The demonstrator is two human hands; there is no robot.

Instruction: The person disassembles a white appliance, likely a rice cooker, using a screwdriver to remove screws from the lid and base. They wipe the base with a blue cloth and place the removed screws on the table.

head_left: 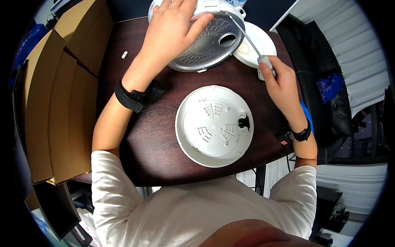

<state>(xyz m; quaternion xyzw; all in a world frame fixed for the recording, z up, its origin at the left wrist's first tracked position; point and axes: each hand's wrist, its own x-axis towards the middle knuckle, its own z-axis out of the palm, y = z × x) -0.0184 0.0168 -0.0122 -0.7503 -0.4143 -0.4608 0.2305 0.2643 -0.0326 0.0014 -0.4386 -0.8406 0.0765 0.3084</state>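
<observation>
left hand (170, 26) across a silver-lined lid (201, 51), grip unclear, right hand (283, 80) with fingers around a grey screwdriver (264, 61)

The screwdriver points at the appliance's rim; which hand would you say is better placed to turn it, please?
Likely the right hand: it grips the screwdriver's handle, while the left hand is spread over the appliance.

- I see a dark brown counter (152, 158) under the hands (280, 77).
- Right of them, a black couch (319, 61), then white curtains (362, 53).
- Dark panel (127, 9) beyond them.
</observation>
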